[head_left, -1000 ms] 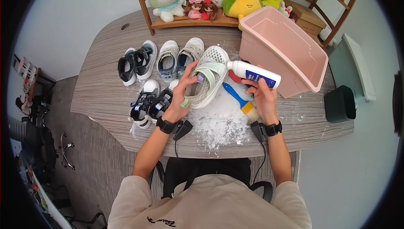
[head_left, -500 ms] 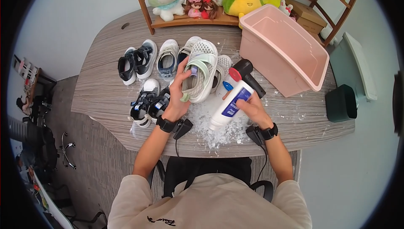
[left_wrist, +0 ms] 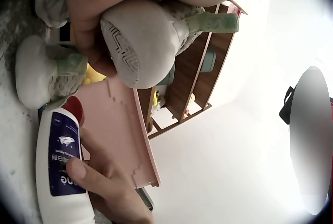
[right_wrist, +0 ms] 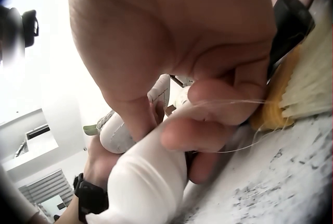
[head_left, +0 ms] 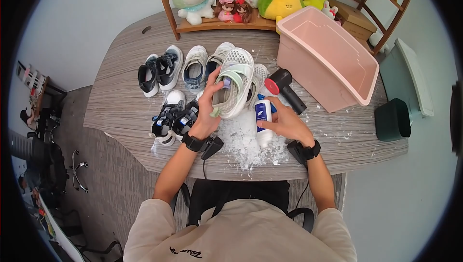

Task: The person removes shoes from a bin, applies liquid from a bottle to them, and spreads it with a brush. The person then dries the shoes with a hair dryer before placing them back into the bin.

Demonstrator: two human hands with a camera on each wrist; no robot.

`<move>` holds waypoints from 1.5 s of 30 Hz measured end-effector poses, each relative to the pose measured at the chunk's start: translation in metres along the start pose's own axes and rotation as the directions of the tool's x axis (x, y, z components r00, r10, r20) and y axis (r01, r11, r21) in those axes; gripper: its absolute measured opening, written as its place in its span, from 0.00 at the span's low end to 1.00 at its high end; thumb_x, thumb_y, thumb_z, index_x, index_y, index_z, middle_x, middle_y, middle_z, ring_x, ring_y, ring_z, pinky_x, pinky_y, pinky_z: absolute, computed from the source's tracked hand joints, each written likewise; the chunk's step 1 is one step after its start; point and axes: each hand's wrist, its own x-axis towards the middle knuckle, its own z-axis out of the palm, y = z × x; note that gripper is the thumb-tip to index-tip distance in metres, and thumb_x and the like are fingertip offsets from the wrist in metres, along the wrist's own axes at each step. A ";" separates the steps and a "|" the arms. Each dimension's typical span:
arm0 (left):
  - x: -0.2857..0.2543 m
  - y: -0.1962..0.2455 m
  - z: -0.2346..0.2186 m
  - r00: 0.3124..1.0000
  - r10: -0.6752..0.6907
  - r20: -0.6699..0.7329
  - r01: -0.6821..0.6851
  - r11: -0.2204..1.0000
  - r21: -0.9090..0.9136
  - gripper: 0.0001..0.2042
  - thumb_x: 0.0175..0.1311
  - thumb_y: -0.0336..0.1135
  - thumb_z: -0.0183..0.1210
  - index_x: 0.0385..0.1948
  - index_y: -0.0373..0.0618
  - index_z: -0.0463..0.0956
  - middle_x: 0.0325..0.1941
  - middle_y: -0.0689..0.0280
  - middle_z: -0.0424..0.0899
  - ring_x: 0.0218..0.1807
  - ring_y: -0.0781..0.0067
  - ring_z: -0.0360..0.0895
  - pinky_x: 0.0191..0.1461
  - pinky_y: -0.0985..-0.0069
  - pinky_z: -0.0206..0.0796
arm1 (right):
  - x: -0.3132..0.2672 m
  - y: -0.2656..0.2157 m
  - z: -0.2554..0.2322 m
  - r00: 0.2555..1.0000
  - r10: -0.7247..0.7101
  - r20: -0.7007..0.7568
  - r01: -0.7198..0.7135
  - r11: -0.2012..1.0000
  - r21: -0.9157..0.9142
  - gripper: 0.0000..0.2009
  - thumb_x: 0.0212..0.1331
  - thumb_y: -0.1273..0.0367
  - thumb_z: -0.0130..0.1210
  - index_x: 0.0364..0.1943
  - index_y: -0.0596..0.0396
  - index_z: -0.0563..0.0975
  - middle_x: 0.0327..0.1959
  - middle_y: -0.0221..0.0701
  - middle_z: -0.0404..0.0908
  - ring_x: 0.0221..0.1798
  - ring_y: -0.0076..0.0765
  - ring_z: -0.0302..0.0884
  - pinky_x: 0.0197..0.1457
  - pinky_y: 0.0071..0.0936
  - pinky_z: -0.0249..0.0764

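Observation:
My left hand [head_left: 207,108] holds up a white and pale green shoe [head_left: 236,80], gripping it by its side near the heel; the left wrist view shows its rounded heel [left_wrist: 140,44]. My right hand [head_left: 288,124] grips a white bottle [head_left: 264,135] with a blue label, its narrow end towards me, low over the white flakes. The matching shoe [head_left: 258,81] rests on the table behind the held one. Beside my right fingers lies a brush, mostly hidden in the head view, its yellow ferrule and pale bristles [right_wrist: 311,73] showing in the right wrist view.
Several dark and light shoes [head_left: 170,68] stand at the left. A black hairdryer [head_left: 285,90] lies right of centre, before a pink bin [head_left: 328,64]. A dark green container [head_left: 392,120] is at the right edge. White flakes [head_left: 248,148] cover the table's front middle. Behind stands a toy shelf [head_left: 217,25].
The bottle has gone from beside the shoe to low over the flakes, its narrow end now pointing towards me. My left hand has moved the shoe a little left, uncovering its mate.

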 end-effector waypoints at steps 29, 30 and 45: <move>-0.002 0.006 0.007 0.999 -0.007 0.043 0.003 0.997 0.079 0.31 0.69 0.39 0.49 0.75 0.48 0.55 0.73 0.63 0.66 0.72 0.68 0.66 0.74 0.69 0.59 | 0.001 -0.002 -0.007 0.992 0.043 -0.118 -0.067 0.974 -0.215 0.25 0.62 0.60 0.62 0.61 0.57 0.74 0.22 0.37 0.82 0.26 0.42 0.81 0.36 0.37 0.73; -0.002 0.009 0.008 0.999 -0.001 0.046 -0.002 0.997 0.081 0.31 0.69 0.39 0.49 0.75 0.48 0.55 0.73 0.63 0.66 0.72 0.68 0.66 0.74 0.69 0.59 | 0.001 -0.001 -0.007 0.992 0.052 -0.113 -0.076 0.973 -0.216 0.26 0.62 0.59 0.62 0.61 0.57 0.74 0.22 0.37 0.83 0.27 0.42 0.81 0.37 0.37 0.74; -0.078 0.156 -0.055 0.966 0.209 -0.151 -0.103 0.850 0.517 0.27 0.73 0.37 0.54 0.71 0.40 0.63 0.71 0.57 0.70 0.70 0.67 0.70 0.72 0.71 0.62 | 0.000 0.004 -0.009 0.997 0.025 -0.077 -0.043 0.968 -0.248 0.28 0.61 0.55 0.62 0.60 0.59 0.75 0.25 0.37 0.84 0.30 0.44 0.83 0.37 0.38 0.74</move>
